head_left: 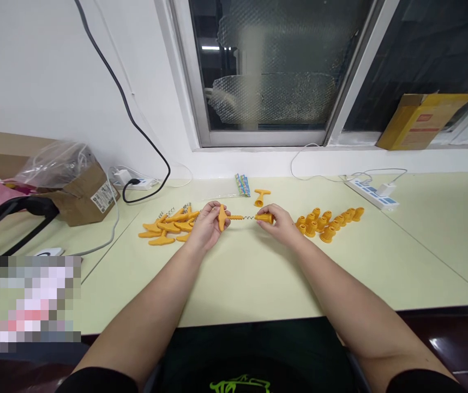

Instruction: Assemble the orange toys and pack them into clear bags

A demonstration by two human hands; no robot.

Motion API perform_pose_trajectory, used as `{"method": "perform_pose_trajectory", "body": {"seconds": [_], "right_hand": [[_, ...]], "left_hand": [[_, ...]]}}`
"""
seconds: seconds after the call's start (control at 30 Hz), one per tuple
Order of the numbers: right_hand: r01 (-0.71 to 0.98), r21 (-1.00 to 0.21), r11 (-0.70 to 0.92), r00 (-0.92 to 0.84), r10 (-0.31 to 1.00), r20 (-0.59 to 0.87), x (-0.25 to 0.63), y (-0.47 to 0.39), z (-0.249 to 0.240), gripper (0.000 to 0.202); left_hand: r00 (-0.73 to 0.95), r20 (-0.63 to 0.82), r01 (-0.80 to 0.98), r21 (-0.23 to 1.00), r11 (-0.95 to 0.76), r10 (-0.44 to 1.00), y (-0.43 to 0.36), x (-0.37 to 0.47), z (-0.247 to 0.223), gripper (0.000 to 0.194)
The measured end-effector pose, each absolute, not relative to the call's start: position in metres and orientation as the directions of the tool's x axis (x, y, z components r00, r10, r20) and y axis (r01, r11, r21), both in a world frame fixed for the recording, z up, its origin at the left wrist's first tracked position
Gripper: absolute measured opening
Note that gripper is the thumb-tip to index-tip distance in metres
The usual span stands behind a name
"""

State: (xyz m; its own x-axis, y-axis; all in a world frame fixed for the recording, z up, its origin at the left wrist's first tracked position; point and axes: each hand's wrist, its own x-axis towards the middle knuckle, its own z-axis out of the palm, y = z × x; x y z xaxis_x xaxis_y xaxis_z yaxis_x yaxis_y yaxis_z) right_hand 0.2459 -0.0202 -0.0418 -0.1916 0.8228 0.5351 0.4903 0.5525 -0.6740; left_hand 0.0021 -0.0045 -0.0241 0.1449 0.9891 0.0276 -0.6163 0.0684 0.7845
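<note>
My left hand [209,225] is closed on the yellow T-handle of a corkscrew [222,218], held sideways over the table. Its metal spiral points right, toward a yellow bell-shaped cap [265,218] pinched in my right hand [280,221]. The spiral's tip reaches the cap's narrow end; whether it has entered, I cannot tell. Left of my left hand lies a pile of yellow corkscrews [168,226] with spirals pointing away. To the right of my right hand, several matching caps [327,233] stand in rows. Behind the hands, one corkscrew fitted with its cap [262,197] stands upright.
Small blue-green packets [243,185] lie near the wall. A power strip [371,195] with a white plug sits at the back right. On the left are an open cardboard box [81,191], a black cable [125,103] and a black frame [33,207].
</note>
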Motion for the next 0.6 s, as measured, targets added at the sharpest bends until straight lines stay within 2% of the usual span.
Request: {"method": "perform_pose_trajectory", "body": {"seconds": [0.27,0.5,0.6], "right_hand": [[0.437,-0.715,0.546,-0.226,0.836,0.501,0.245,-0.022,-0.041,0.020],[0.192,-0.880,0.434,-0.249,0.889,0.384,0.236,-0.026,-0.045,0.030],[0.175,-0.897,0.405,-0.252,0.899,0.357,0.232,-0.028,-0.046,0.031]], "left_hand": [[0.163,0.021,-0.618,0.781,0.086,0.986,-0.003,0.002,-0.025,0.021],[0.208,-0.021,-0.604,0.784,0.146,0.978,-0.005,0.005,-0.027,0.026],[0.199,-0.004,-0.547,0.829,0.114,0.980,-0.007,0.008,-0.029,0.026]]}}
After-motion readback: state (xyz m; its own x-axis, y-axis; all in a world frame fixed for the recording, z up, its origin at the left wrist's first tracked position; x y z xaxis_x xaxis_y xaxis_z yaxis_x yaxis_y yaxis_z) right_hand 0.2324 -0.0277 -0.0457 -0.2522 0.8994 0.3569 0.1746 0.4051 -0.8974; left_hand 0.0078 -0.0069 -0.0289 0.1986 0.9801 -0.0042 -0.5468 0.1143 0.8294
